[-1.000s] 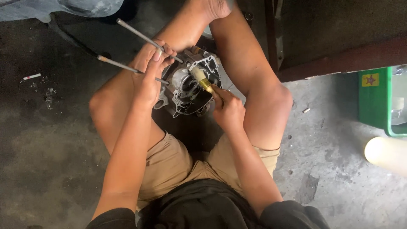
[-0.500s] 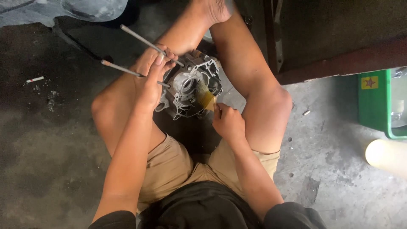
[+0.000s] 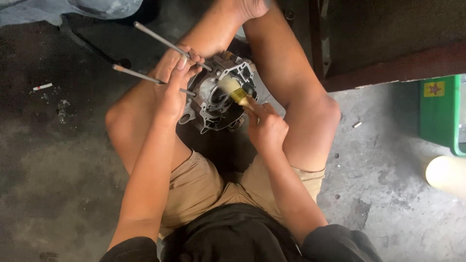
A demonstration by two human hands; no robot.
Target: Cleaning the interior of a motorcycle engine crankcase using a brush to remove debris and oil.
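Right fingers (image 3: 264, 121) closed round brush (image 3: 233, 90) on engine case (image 3: 218, 104), left fingers (image 3: 177, 73) gripping its edge.

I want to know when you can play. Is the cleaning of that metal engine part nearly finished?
Can't tell how near. The engine part sits between the legs, left hand steadying it by its long studs. The right hand holds a brush, bristles on the open middle. The casing looks grimy, so brushing remains.
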